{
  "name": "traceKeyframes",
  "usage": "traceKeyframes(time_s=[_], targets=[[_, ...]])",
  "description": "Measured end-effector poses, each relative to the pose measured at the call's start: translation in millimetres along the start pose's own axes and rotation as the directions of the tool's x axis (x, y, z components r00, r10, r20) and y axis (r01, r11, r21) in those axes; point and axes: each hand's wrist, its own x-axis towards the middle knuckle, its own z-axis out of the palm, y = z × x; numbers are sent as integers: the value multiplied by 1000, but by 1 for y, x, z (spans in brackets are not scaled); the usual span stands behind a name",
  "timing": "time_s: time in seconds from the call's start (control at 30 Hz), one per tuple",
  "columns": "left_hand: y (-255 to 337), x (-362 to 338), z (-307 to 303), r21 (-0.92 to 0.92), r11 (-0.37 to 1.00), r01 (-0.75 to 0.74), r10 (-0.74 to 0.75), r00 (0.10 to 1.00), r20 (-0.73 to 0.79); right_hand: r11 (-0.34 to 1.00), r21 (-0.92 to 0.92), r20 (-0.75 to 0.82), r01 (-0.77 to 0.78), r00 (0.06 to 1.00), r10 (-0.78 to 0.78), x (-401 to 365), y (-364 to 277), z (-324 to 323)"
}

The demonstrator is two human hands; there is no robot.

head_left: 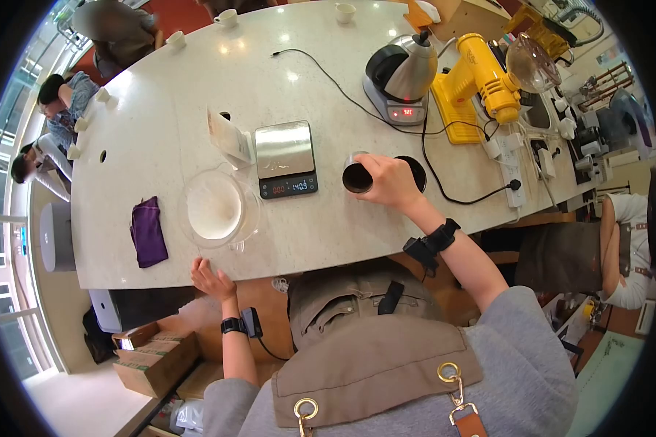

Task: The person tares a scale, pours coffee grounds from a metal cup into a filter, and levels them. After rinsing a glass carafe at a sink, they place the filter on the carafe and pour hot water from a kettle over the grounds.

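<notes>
My right hand (388,182) is wrapped round a small clear cup (357,178) with a dark inside, close over the table. Behind that hand, partly hidden, is a dark round vessel (416,172). My left hand (213,280) rests at the table's front edge, fingers stretched out and holding nothing. Just beyond it stands a clear dripper (249,218) lined with a white paper filter (215,207). Between the hands lies a digital scale (287,160) with a bare metal plate and lit red and white digits.
A purple cloth (149,231) and an upright white packet (229,138) lie to the left. An electric kettle (408,69) sits on its lit base beside a yellow coffee grinder (481,76). Black cables (455,200) cross the table at right. Several white cups (227,18) line the far edge, with people beyond.
</notes>
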Motion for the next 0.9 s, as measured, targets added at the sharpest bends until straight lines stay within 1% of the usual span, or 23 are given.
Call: traceKeyframes(time_s=[0.07, 0.13, 0.17, 0.23, 0.27, 0.3, 0.37, 0.4, 0.47, 0.5, 0.57, 0.6, 0.67, 0.73, 0.77, 0.8, 0.83, 0.9], targets=[[1, -1, -1, 2, 1000, 2, -2, 1000, -4, 1000, 8, -18, -18, 1000, 18, 1, 1, 1], [0, -1, -1, 40, 999, 7, -8, 1000, 20, 1000, 23, 61, -20, 998, 18, 1, 0, 1], [0, 0, 0, 33, 999, 7, -7, 1000, 12, 1000, 15, 55, -16, 998, 15, 1, 1, 0], [0, -2, -1, 9, 1000, 15, -15, 1000, 22, 990, 36, 98, -137, 986, 133, 3, -2, -3], [-1, -2, -1, 11, 1000, 18, -18, 1000, 24, 980, 52, 78, -192, 979, 188, 4, -3, -4], [1, -1, 0, 6, 1000, 13, -13, 1000, 20, 980, 49, 72, -193, 979, 190, 4, -3, -4], [1, -2, -2, -5, 999, 36, -35, 999, 33, 935, 64, 130, -348, 932, 338, 4, -3, -1], [1, -2, -3, -3, 1000, 29, -29, 999, 31, 934, 68, 125, -351, 932, 341, 2, -2, 3], [1, -1, -2, 0, 1000, 6, -6, 1000, 25, 926, 84, 22, -369, 929, 368, 1, 2, 12], [1, -1, -2, -2, 1000, -1, 1, 1000, 19, 925, 84, 13, -370, 929, 370, 4, 2, 11], [0, -2, -1, -3, 1000, 14, -14, 1000, 22, 898, 89, -28, -432, 900, 435, 9, 4, 9], [-1, -1, -1, -9, 1000, 9, -9, 1000, 22, 900, 89, -34, -427, 902, 431, 14, 7, 7], [-2, -3, -1, -19, 999, 26, -25, 999, 24, 878, 85, -40, -471, 879, 476, 27, 13, 3], [1, -1, -2, -12, 998, 65, -65, 998, 11, 898, 57, -64, -436, 896, 439, 43, 23, 3], [2, 0, -3, -14, 998, 58, -58, 998, 35, 906, 27, -84, -422, 902, 422, 48, 26, 3], [3, 0, -6, -16, 999, 51, -50, 997, 56, 892, 26, -33, -451, 892, 451, 56, 26, -1], [4, -1, -8, 2, 997, 78, -78, 996, 32, 884, 5, -37, -468, 883, 468, 62, 25, -3], [4, 2, -7, -25, 998, 58, -57, 997, 61, 870, -73, -18, -488, 873, 488, 70, 29, 2]])
